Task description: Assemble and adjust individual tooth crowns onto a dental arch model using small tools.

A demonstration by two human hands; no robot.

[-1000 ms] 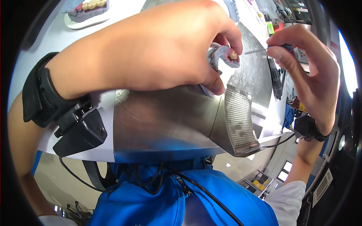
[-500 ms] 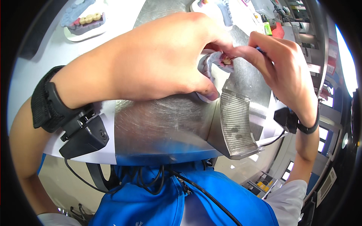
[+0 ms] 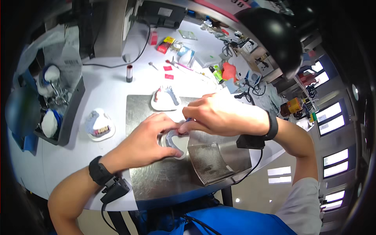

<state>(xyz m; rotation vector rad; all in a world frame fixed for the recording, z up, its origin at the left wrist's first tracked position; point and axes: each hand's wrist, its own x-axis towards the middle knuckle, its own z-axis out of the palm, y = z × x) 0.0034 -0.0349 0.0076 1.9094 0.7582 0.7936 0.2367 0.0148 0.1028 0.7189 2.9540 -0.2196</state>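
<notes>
My left hand [image 3: 147, 135] curves around a dental model [image 3: 169, 143], a grey tooth arch on a pale base, with the thumb at its near edge. The model is above the scratched metal plate [image 3: 152, 178]. Over its far right end, my right hand [image 3: 209, 115] pinches a thin tool [image 3: 189, 120]; only a bit of blue shows between the fingers. Those fingers cover the part being touched. Just beyond stands a second dental model [image 3: 169, 98] with a reddish patch. Off to the left, another model [image 3: 100, 124] with tooth-coloured crowns sits on the white bench.
A perforated metal panel [image 3: 209, 162] slopes at the plate's right front. A grey tray [image 3: 72, 113] with models and metal frames lies left. Farther back are a small dark cylinder [image 3: 129, 73], red squares [image 3: 168, 76] and small boxes. A black lamp head [image 3: 270, 35] hangs upper right.
My view has pulled back and up, so much more of the bench shows. Both hands stay at the same dental model; the right fingers now hide its reddish end.
</notes>
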